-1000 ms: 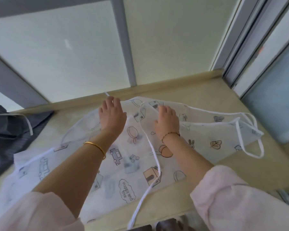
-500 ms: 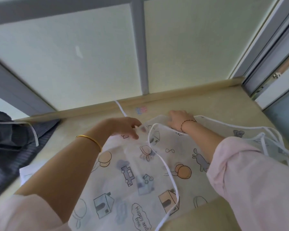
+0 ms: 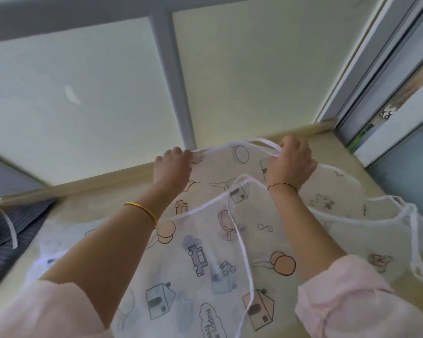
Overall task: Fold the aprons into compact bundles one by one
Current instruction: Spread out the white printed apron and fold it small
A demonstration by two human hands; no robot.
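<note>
Now | hands: left, right pinch thin printed apron far hem | white tape trim

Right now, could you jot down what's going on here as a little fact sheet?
item in work: white cartoon-print apron, spread on the beige table
left hand: grips the apron's far edge
right hand: grips the far edge and a white strap
set aside: dark striped apron at the table's left
fold stage: not yet a bundle

White cartoon-printed apron lies spread on the table, far edge lifted.
</note>
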